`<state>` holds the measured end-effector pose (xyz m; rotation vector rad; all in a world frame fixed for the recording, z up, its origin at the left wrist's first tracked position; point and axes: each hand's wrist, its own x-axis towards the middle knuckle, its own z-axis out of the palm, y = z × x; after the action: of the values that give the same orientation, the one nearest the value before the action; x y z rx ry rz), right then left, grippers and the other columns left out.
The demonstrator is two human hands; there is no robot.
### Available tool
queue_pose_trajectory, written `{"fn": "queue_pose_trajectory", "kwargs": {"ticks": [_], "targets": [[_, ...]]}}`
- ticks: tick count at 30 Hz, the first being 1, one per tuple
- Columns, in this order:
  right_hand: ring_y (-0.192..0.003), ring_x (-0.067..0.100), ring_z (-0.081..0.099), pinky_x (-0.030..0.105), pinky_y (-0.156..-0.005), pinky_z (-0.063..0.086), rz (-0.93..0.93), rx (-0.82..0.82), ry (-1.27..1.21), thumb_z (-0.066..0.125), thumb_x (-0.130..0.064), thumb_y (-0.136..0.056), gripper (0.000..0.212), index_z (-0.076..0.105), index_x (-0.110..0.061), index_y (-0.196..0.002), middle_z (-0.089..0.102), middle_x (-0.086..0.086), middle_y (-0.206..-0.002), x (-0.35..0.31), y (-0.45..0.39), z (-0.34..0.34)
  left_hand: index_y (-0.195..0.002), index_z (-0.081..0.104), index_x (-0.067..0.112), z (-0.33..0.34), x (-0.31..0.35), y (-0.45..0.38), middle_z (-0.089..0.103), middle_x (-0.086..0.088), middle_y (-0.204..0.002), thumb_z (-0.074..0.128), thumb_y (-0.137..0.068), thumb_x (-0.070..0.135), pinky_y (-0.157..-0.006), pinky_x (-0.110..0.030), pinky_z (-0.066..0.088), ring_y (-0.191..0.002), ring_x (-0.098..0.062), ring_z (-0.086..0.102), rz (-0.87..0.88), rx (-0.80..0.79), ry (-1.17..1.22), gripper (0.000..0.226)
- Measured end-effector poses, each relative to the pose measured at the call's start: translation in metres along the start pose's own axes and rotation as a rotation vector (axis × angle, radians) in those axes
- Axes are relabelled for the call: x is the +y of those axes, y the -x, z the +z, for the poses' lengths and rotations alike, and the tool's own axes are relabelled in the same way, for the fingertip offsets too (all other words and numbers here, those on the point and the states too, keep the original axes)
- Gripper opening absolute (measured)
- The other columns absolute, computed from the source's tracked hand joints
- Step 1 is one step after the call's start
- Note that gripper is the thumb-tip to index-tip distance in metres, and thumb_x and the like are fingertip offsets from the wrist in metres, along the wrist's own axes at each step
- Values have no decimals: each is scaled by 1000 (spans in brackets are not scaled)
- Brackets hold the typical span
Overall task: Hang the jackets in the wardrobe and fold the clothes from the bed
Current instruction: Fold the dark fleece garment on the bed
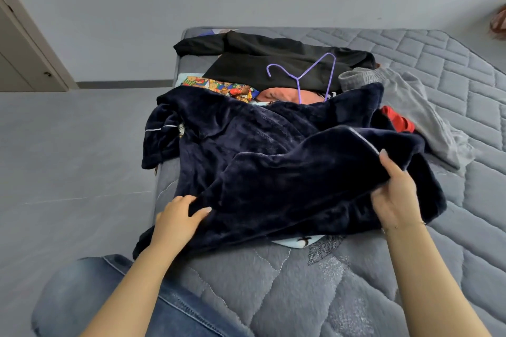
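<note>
Head view: hands (287, 200) gripping navy fleece (273, 159) on bed (273, 295).

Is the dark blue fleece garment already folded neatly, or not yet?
Not yet: the navy fleece garment lies rumpled over the bed, with both hands gripping its edges.

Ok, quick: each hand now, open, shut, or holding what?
Left hand: grips the navy fleece.
Right hand: grips the same fleece's edge.
</note>
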<state>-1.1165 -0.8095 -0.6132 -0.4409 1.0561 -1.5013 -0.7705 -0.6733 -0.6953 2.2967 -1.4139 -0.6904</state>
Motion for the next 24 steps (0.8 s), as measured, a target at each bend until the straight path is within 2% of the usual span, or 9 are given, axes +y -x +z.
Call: {"fn": "queue_pose_trajectory", "kwargs": {"ticks": [3, 5, 9, 11, 13, 15, 18, 21, 24], "targets": [[-125, 28, 57, 41, -104, 47, -119, -46, -112, 60, -8, -95, 43, 52, -6, -137, 57, 15, -137, -5, -9, -10, -100, 66, 24, -10, -1, -10, 54, 13, -91, 63, -90, 40, -69, -20, 40, -86, -10, 58, 116, 84, 196, 19], [-126, 26, 56, 42, -106, 46, -96, 52, -118, 56, -6, -96, 43, 51, -8, -139, 58, 12, -137, 3, -11, -20, -97, 66, 25, -20, 3, -22, 52, 14, -87, 66, -90, 34, -67, -16, 36, -81, -4, 54, 196, 142, 221, 12], [-124, 26, 57, 40, -104, 48, -105, 323, 76, 63, -7, -93, 44, 48, -11, -135, 64, 3, -119, 29, -4, -33, -111, 65, 25, -23, 4, -40, 55, 12, -99, 64, -91, 37, -79, -26, 41, -91, -10, 55, 240, 46, 136, 24], [-123, 18, 58, 36, -104, 48, -127, 321, 75, 66, -8, -92, 61, 35, -14, -144, 59, 3, -132, 32, 5, -33, -125, 58, 26, -18, -7, -38, 55, 9, -111, 60, -92, 43, -87, -32, 45, -100, -13, 54, 165, -49, 56, 37], [-123, 14, 56, 27, -97, 49, -106, 353, 73, 65, -7, -92, 69, 26, -16, -148, 53, 4, -139, 35, 16, -35, -130, 55, 28, -18, -22, -28, 56, 10, -117, 59, -88, 51, -90, -31, 46, -104, -11, 55, 85, -72, 120, 48], [-121, 16, 57, 25, -87, 51, -28, 397, 88, 62, -5, -93, 63, 29, -12, -146, 53, 11, -137, 48, 35, -42, -120, 58, 35, -24, -42, -13, 61, 13, -116, 61, -76, 63, -90, -28, 45, -105, -7, 58, 32, -67, 250, 52], [-102, 13, 62, 26, -82, 51, 146, 285, 201, 60, -5, -94, 47, 44, -5, -138, 61, 9, -119, 90, 77, -45, -100, 57, 49, -42, -77, 12, 58, 21, -110, 71, -55, 70, -84, -20, 42, -101, 3, 55, -20, -165, 218, 52], [-86, 11, 58, 27, -79, 51, 273, 199, 264, 66, -12, -92, 45, 48, -4, -132, 57, 5, -107, 129, 107, -26, -101, 55, 48, -54, -89, 28, 53, 16, -111, 87, -61, 44, -77, -9, 38, -104, 2, 51, -47, -317, 175, 52], [-109, 22, 56, 36, -85, 51, 449, 173, 223, 69, -25, -90, 60, 40, -6, -139, 49, 8, -129, 152, 125, -6, -94, 65, 27, -53, -82, 27, 63, 1, -102, 77, -81, 8, -82, -16, 39, -104, -18, 59, 58, -103, 252, 26]]}}
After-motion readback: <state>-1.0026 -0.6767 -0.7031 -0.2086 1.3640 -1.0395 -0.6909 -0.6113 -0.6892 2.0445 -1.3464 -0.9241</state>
